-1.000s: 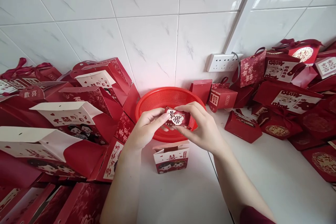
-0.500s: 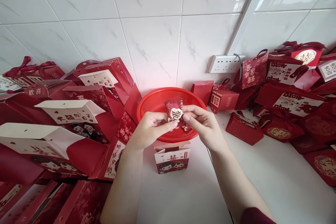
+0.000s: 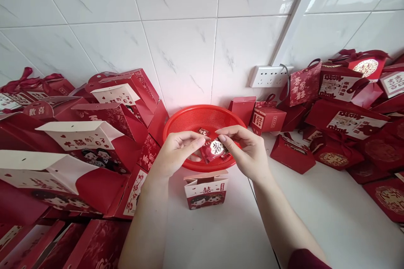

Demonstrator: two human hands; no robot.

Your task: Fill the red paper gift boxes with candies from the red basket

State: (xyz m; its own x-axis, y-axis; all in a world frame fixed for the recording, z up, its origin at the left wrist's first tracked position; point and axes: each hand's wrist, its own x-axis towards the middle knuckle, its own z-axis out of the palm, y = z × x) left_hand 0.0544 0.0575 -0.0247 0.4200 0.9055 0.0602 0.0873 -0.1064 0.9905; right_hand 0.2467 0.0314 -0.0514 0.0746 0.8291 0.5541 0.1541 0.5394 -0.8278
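A small red candy packet (image 3: pixel 215 149) with a pale round character print hangs over the basket. My left hand (image 3: pixel 182 150) pinches its upper left corner between thumb and fingertips. At its upper right edge, my right hand (image 3: pixel 244 149) has thumb and forefinger closed on it. Beneath it, the red mesh basket (image 3: pixel 179 119) holds a few more wrapped sweets, partly hidden by the packet and fingers. Just in front of the basket, a small red and white gift box (image 3: pixel 206 195) stands upright on the white surface, its top open.
Red gift boxes (image 3: pixel 91 138) crowd the left side, some with raised cream flaps. More red boxes and bags (image 3: pixel 350 124) are piled on the right. A white power strip (image 3: pixel 269 76) with a cable sits against the tiled wall (image 3: pixel 183 50) behind.
The packet has been turned and lowered slightly, its lettered edge now at the top left. My fingers have shifted from its sides to its upper edge. The gift box stays put.
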